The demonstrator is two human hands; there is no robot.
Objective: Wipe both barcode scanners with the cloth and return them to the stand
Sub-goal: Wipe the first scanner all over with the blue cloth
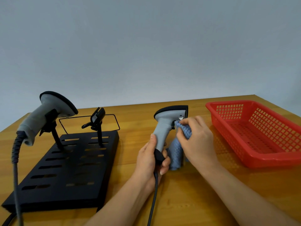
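The left hand (150, 158) grips the handle of a grey pistol-shaped barcode scanner (166, 123) upright above the wooden desk (187, 193), while the right hand (197, 137) pinches a blue waffle-weave cloth (180, 144) against its trigger area. The second grey scanner (48, 115) sits clipped on the black slotted metal stand (65, 168). Best to rotate the handle steadily so the cloth reaches every face.

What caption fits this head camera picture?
Left hand holds a scanner while right hand wipes it with blue cloth.

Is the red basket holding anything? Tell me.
No: the red basket shows only its bare perforated floor, while the cloth is in the right hand against the scanner.
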